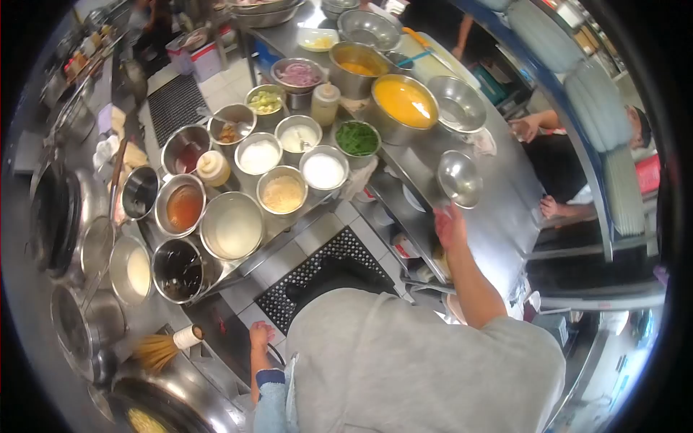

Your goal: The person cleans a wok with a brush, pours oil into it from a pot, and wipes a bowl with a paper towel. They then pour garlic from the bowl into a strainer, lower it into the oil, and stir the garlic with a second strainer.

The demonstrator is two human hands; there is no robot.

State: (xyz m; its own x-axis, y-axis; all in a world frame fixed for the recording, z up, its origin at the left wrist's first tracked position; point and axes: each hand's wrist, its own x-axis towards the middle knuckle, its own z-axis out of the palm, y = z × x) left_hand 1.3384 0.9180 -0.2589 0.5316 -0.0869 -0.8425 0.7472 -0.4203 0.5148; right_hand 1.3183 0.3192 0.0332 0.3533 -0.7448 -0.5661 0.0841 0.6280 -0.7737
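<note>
At the front edge of the steel table [505,209], my right hand [451,229] has its fingertips at the near rim of an empty metal bowl [460,178], gripping it. Low in the view, my left hand [261,334] hangs beside the grey-shirted torso, fingers loosely apart and nothing visible in them. Beyond the bowl stand a larger empty bowl [456,105] and a deep pot of orange-yellow liquid [404,101]. Chopped greens [356,138] fill a container left of the right hand.
On the left counter are several metal containers, including one of pale liquid [232,226], and squeeze bottles [213,168]. A bamboo brush [162,349] lies near a wok [180,397]. Across the table are a co-worker's hands [530,126]. Plates [599,101] fill a shelf; below is a mat [274,299].
</note>
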